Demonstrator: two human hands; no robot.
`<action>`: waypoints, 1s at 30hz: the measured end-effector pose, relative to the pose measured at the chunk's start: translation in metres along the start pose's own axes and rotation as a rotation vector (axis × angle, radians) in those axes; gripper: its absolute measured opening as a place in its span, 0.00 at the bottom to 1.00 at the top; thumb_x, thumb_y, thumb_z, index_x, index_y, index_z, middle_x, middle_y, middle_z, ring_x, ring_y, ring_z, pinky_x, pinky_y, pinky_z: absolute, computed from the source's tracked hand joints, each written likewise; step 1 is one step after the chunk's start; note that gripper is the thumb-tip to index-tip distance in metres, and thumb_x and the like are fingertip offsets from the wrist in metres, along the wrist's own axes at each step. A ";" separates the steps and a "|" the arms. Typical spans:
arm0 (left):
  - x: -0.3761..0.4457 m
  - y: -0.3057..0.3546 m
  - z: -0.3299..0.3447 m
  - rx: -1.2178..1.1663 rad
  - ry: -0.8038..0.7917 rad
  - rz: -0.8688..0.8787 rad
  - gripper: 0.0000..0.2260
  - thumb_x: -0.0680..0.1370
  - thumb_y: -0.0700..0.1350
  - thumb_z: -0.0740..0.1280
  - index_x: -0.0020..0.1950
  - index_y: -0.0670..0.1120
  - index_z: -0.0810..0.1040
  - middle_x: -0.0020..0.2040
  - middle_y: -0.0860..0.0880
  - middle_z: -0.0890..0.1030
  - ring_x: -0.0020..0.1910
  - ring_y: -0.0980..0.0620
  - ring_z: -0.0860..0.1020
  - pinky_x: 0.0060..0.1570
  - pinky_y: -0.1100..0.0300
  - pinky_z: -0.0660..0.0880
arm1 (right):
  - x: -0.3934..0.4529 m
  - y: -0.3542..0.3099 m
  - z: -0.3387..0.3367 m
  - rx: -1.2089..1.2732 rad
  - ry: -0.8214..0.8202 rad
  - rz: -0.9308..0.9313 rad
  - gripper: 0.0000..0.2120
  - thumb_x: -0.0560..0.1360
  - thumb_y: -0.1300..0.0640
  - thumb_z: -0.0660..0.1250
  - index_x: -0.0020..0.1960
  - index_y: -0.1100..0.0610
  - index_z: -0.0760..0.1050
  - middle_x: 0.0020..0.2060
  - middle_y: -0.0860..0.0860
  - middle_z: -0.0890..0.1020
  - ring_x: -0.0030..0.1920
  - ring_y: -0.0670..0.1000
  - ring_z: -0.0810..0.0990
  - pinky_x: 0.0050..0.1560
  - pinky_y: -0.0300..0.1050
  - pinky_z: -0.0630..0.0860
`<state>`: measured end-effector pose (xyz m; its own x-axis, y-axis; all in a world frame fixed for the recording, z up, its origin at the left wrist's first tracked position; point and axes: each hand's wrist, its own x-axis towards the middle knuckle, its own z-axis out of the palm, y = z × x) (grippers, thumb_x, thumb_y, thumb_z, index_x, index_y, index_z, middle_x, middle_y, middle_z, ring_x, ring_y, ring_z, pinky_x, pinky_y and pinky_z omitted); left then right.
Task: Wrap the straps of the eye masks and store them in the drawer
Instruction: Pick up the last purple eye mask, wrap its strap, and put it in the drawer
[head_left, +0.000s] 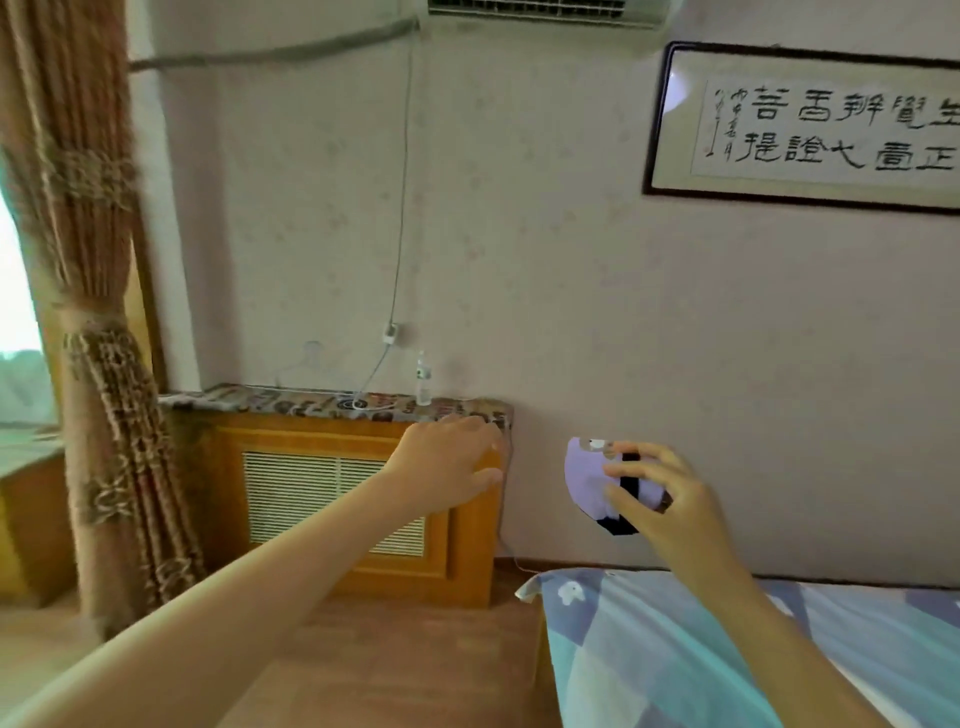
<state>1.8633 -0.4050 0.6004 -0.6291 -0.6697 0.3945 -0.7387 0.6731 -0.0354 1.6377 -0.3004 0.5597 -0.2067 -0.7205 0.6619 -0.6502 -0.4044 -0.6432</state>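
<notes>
**Eye mask in right hand, left hand free — head view**

Item 1. Right hand (657, 493): I logged it raised in front of the wall, fingers curled round a folded eye mask (589, 480). The thumb and fingertips pinched the bundle from the near side; the fingers were slightly apart from one another.

Item 2. Eye mask: pale lilac fabric, small printed figure at its top edge. It sat against the fingertips of the right hand, projecting beyond them toward the left hand. A black strap (626, 493) ran down across it, passing under the fingers and showing again below them. I could not tell how many turns the strap made.

Item 3. Left hand (449, 467): stretched forward, palm down, fingers relaxed and loosely together, holding nothing that I could see. It was well apart from the mask. The fingertips lay in front of the right end of a wooden radiator cover (353, 499); I could not tell whether they touched it.

Item 4. Beyond the left fingers: a patterned cloth top (291, 402) on the cover, a clear bottle (423, 379) and a white cable (400, 249) running up the wall.

Item 5. Below the right wrist: a bed with a blue checked sheet (675, 649).

Item 6. Left of the left arm: a tied-back brown curtain (98, 364). Above the right fingers: a framed calligraphy panel (810, 130).
</notes>
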 end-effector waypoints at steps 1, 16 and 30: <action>0.009 -0.017 0.002 -0.003 -0.001 -0.006 0.16 0.77 0.57 0.60 0.64 0.54 0.72 0.64 0.54 0.75 0.62 0.52 0.74 0.58 0.52 0.74 | 0.015 0.005 0.015 -0.006 0.003 -0.021 0.07 0.69 0.64 0.73 0.45 0.54 0.83 0.52 0.39 0.80 0.53 0.32 0.75 0.49 0.23 0.69; 0.199 -0.227 0.102 -0.164 0.013 -0.206 0.16 0.76 0.59 0.59 0.63 0.59 0.69 0.56 0.60 0.79 0.54 0.58 0.77 0.53 0.57 0.74 | 0.273 0.140 0.217 0.061 -0.105 -0.204 0.05 0.72 0.62 0.71 0.43 0.53 0.83 0.56 0.42 0.78 0.60 0.37 0.74 0.58 0.27 0.69; 0.465 -0.390 0.170 0.062 0.044 -0.123 0.14 0.78 0.61 0.58 0.61 0.59 0.71 0.51 0.61 0.81 0.52 0.60 0.78 0.49 0.61 0.73 | 0.522 0.302 0.322 0.048 -0.115 -0.243 0.09 0.71 0.67 0.71 0.42 0.52 0.81 0.55 0.46 0.79 0.58 0.38 0.76 0.59 0.27 0.67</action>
<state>1.8176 -1.0325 0.6419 -0.5228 -0.7307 0.4389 -0.8241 0.5650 -0.0409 1.5691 -0.9800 0.5871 0.0369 -0.6572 0.7528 -0.6349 -0.5972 -0.4902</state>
